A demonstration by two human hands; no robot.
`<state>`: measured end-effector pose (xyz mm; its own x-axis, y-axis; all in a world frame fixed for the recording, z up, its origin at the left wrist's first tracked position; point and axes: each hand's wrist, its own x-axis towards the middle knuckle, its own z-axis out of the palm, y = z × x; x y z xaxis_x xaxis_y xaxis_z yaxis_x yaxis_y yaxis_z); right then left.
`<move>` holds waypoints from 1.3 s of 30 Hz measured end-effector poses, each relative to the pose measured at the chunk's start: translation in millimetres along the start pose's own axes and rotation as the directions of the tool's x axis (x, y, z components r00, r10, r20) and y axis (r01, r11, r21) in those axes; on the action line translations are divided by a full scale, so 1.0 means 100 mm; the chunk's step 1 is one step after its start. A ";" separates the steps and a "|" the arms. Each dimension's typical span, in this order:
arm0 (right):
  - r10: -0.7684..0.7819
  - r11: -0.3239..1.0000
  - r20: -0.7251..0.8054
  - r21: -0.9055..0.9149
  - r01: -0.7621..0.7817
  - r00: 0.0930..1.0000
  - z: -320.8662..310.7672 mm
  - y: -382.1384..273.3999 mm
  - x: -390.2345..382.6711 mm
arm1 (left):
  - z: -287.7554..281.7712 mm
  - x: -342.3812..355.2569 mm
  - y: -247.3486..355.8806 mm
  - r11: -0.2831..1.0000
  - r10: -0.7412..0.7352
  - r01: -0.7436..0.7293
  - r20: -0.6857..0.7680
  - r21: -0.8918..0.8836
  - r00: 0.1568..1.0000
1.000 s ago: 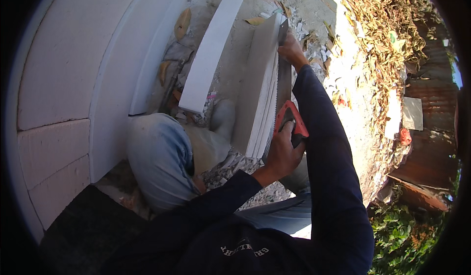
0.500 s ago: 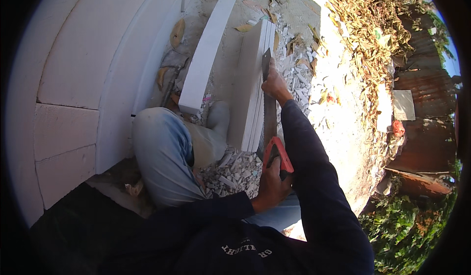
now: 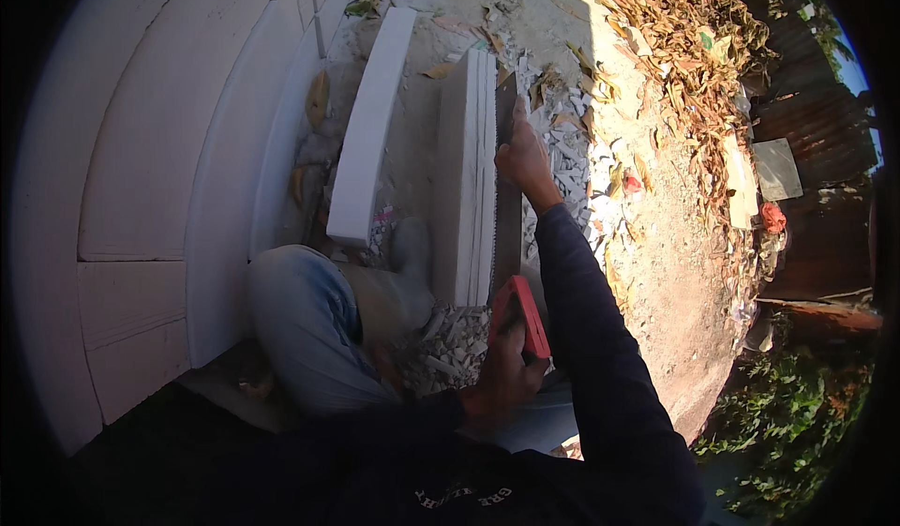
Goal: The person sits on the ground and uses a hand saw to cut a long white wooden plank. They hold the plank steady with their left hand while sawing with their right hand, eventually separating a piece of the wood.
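Note:
My left hand (image 3: 511, 362) grips the red handle (image 3: 527, 324) of a handsaw. My right hand (image 3: 525, 151) holds the far part of the saw's dark blade (image 3: 508, 240), its fingers near the tip. The toothed edge lies along the right side of several long white boards or blocks (image 3: 457, 179), stacked side by side on edge. To their left a separate white strip (image 3: 367, 132) lies lengthwise. My bent left leg (image 3: 300, 320) and a grey boot (image 3: 408, 249) are beside the stack.
Large white block panels (image 3: 131, 179) form the left side. White rubble (image 3: 436, 348) and scattered leaves surround the work. Dry leaves (image 3: 703, 48) cover sunlit ground at right, beside rusty metal sheets (image 3: 816, 235) and green plants (image 3: 787, 428).
The saw and both hands have moved back toward my body along the boards, mostly in the first half second, with the grips kept. The whole view has also shifted a little.

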<state>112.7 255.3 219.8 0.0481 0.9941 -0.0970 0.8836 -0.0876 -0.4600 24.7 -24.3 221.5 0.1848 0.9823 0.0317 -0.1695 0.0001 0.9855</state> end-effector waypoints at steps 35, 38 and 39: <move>-0.081 0.985 0.164 -0.137 0.104 0.983 0.63 0.36 1.34 | 0.03 1.08 0.05 0.966 -0.257 0.247 -0.277 -0.071 0.926; -0.080 0.985 0.160 -0.138 0.102 0.984 0.65 0.38 0.96 | 0.10 0.72 0.13 0.968 -0.250 0.233 -0.276 -0.093 0.928; -0.104 0.989 0.167 -0.087 0.120 0.980 0.65 0.41 0.83 | 0.14 0.60 0.15 0.969 -0.246 0.231 -0.277 -0.085 0.929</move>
<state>122.9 329.6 135.4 -0.1226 0.9731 -0.1951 0.9203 0.0378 -0.3894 46.7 31.6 240.5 -0.0552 0.9643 -0.2588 -0.2042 0.2428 0.9483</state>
